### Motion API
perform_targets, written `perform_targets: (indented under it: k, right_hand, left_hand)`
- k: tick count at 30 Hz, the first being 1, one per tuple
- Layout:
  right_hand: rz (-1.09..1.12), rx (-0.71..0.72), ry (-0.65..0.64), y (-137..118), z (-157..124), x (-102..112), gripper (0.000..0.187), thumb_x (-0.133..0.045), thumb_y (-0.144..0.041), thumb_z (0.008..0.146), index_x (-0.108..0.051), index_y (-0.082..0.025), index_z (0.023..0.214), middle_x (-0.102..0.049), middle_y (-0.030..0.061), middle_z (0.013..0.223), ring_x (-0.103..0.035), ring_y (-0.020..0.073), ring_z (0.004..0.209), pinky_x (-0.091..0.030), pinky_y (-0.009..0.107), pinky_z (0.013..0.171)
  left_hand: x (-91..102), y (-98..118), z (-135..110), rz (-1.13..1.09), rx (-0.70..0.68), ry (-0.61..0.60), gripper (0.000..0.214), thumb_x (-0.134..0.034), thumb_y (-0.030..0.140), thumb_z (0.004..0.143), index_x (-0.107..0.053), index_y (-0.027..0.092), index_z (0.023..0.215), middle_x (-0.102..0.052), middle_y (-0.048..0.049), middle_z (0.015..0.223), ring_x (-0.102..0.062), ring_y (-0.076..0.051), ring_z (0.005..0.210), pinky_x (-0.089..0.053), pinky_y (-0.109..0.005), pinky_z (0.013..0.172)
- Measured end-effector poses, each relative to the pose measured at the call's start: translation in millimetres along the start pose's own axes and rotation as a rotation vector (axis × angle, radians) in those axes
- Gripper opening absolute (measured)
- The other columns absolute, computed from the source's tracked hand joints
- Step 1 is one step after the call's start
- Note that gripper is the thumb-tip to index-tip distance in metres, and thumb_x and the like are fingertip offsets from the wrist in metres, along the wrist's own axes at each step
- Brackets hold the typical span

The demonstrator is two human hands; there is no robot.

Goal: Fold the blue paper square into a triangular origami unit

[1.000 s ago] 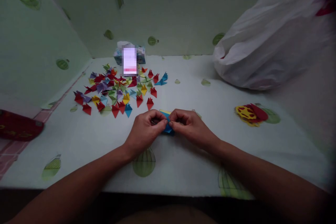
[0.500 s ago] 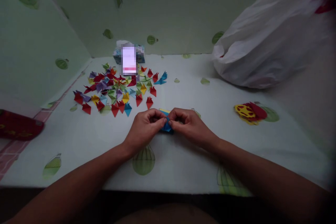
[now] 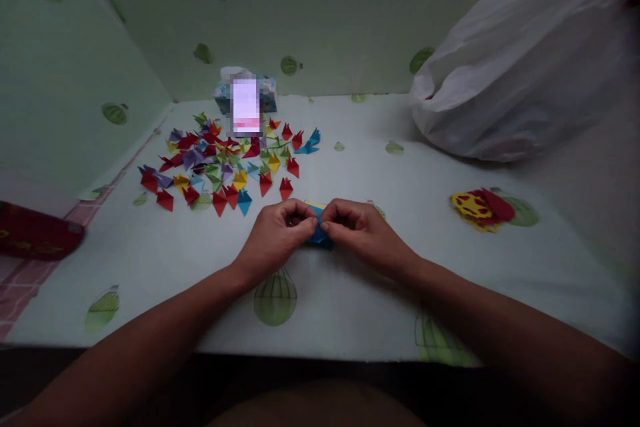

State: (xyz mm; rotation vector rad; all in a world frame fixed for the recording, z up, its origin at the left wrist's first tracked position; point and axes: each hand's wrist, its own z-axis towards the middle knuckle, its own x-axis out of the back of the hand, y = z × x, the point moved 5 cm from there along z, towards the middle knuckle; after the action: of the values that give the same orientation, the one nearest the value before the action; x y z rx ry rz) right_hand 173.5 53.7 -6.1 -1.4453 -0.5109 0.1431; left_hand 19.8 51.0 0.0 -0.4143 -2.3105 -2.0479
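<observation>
While both hands meet at the middle of the table, the scene is set out as follows.

Blue paper piece: a small folded piece of blue paper [image 3: 319, 235] is held just above the table [image 3: 350, 293], between the two hands, with a yellow edge showing behind it.

Left hand: the left hand [image 3: 274, 240] is curled, its thumb and forefinger pressed together on the left edge of the blue paper.

Right hand: the right hand [image 3: 361, 233] is curled likewise, its fingers [image 3: 327, 225] pinched on the right edge; the two pinches almost touch.

Handling: the paper is judged very light, thin and pliant, easily creased or torn. It is best taken at its edges and corners with the fingertips, as is seen now.

Position: most of the blue piece is hidden by the knuckles; only a small part shows between and below the fingertips.

Folded pieces: a scatter of small folded paper pieces [image 3: 225, 163] in red, yellow, blue, green and purple is spread beyond the left hand, well apart from it.

Other things: a white plastic bag [image 3: 525, 73] is seen at far right, and a red and yellow object [image 3: 480, 208] lies in front of it.
</observation>
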Motion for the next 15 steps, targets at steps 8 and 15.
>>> perform_targets:
  k: [8,15]
  right_hand:
    - [-0.185,0.416,-0.019,-20,-5,4,0.018,-0.063,-0.037,0.097,-0.069,-0.02,0.101,-0.066,0.0066,0.099,-0.062,0.0172,0.092,-0.05,0.032,0.085]
    - [-0.379,0.509,-0.028,-12,-6,-4,0.009,-0.065,-0.022,0.095,-0.07,-0.019,0.102,-0.065,0.0084,0.101,-0.064,0.0174,0.09,-0.054,0.031,0.081]
  left_hand:
    - [8.3,0,2,-0.081,-0.028,0.065,0.015,-0.071,0.031,0.075,-0.068,0.017,0.077,-0.064,0.0006,0.072,-0.054,-0.011,0.064,-0.044,-0.024,0.062]
    - [6.4,-4,4,-0.15,-0.004,0.05,0.015,-0.072,0.031,0.075,-0.067,0.016,0.076,-0.063,0.0014,0.072,-0.055,-0.01,0.066,-0.044,-0.024,0.064]
